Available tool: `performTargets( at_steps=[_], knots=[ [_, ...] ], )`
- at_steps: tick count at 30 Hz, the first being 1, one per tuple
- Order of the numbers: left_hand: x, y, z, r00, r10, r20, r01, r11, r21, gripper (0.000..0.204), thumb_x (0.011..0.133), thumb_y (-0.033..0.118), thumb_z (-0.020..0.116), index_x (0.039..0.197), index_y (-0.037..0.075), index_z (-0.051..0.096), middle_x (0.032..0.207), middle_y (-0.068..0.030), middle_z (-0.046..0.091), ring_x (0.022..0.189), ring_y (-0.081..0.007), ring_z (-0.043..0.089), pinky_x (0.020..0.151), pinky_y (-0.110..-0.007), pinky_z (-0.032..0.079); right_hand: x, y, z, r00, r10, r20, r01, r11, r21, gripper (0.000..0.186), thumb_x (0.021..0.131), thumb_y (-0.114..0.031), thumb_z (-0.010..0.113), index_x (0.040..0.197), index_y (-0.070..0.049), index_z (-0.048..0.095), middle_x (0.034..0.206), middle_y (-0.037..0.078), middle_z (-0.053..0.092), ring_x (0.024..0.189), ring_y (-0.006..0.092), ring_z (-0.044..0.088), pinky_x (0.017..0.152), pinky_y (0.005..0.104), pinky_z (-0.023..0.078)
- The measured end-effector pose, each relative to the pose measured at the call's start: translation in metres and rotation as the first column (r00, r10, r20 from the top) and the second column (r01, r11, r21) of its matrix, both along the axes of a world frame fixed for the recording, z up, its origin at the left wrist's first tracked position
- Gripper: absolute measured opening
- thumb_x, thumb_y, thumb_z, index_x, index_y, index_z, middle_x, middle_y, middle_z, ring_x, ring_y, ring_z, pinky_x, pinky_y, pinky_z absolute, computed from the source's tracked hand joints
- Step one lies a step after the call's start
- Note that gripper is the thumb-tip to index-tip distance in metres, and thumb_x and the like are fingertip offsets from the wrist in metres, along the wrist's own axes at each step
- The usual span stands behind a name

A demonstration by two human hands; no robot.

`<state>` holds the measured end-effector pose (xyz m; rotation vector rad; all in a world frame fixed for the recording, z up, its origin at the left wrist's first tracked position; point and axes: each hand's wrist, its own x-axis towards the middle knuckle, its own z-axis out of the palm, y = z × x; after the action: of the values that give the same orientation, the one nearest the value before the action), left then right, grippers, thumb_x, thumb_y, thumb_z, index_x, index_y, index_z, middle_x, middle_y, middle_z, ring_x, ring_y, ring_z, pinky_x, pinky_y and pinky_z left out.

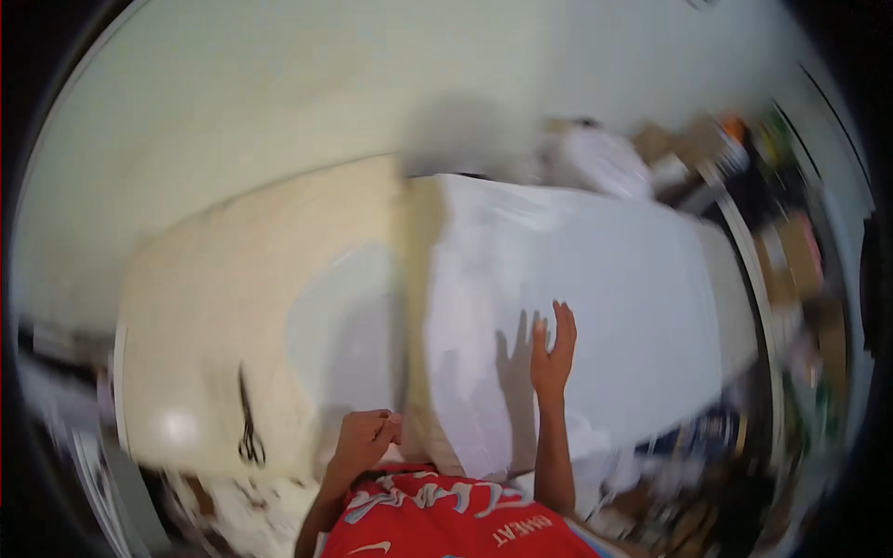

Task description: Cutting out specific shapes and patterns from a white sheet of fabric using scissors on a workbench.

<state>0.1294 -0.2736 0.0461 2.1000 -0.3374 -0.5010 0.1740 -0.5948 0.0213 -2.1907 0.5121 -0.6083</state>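
My right hand is raised over a broad white sheet, fingers apart and nothing in it; its shadow falls on the sheet just to the left. Close to my body, at the front edge of the cream tabletop, my left hand has its fingers curled in. Whatever those fingers hold, if anything, is hidden and blurred. The sheet lies over a thick raised layer with a yellowish left side. Black-handled scissors rest on the left part of the tabletop, blades pointing away.
A pale wall rises behind the table. White bundles and cardboard boxes crowd the back right and right side. Scraps lie below the front edge. A dark blue package sits at the front right.
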Motion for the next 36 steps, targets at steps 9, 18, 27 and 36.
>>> performTargets(
  at_steps=[9,18,27,36],
  knots=[
    [-0.222,0.158,-0.113,0.525,0.841,0.134,-0.759,0.391,0.520,0.045,0.091,0.047,0.051,0.096,0.007,0.069,0.084,-0.0163,0.068,0.078,-0.0347,0.066,0.067,-0.042,0.051,-0.072,0.211,-0.010,0.550,0.834,-0.035,-0.811,0.544,0.214,0.052,0.092,-0.029,0.059,0.135,-0.002,0.047,0.141,0.022,0.043,0.134,0.0364,0.037,0.110,0.0446,0.029],
    [-0.350,0.247,-0.306,0.500,0.859,-0.110,-0.802,0.507,0.317,0.051,0.092,0.049,0.044,0.128,0.015,0.057,0.080,-0.0271,0.064,0.086,-0.0407,0.065,0.076,-0.047,0.051,-0.089,0.334,-0.056,0.079,0.961,-0.263,-0.944,0.157,0.290,0.053,0.091,-0.032,0.060,0.133,0.000,0.048,0.129,0.023,0.052,0.122,0.0354,0.049,0.104,0.0397,0.037],
    [-0.233,0.498,-0.202,0.055,0.824,0.563,-0.956,-0.118,0.267,0.039,0.078,0.015,0.064,0.115,0.007,0.056,0.101,-0.0169,0.057,0.096,-0.0373,0.056,0.079,-0.047,0.047,-0.102,0.495,-0.095,0.527,0.818,-0.232,-0.847,0.527,-0.067,0.066,0.083,-0.033,0.070,0.136,-0.003,0.042,0.141,0.025,0.035,0.129,0.0417,0.036,0.105,0.0464,0.034],
    [-0.076,0.807,-0.147,0.118,0.580,0.806,-0.982,-0.054,0.182,0.048,0.086,0.018,0.059,0.132,0.006,0.048,0.132,-0.0184,0.048,0.123,-0.0361,0.045,0.102,-0.047,0.037,-0.139,0.570,-0.116,0.738,0.626,-0.250,-0.666,0.735,-0.127,0.050,0.076,-0.020,0.073,0.117,-0.003,0.052,0.108,0.018,0.049,0.102,0.0350,0.049,0.087,0.0422,0.043]
  ],
)
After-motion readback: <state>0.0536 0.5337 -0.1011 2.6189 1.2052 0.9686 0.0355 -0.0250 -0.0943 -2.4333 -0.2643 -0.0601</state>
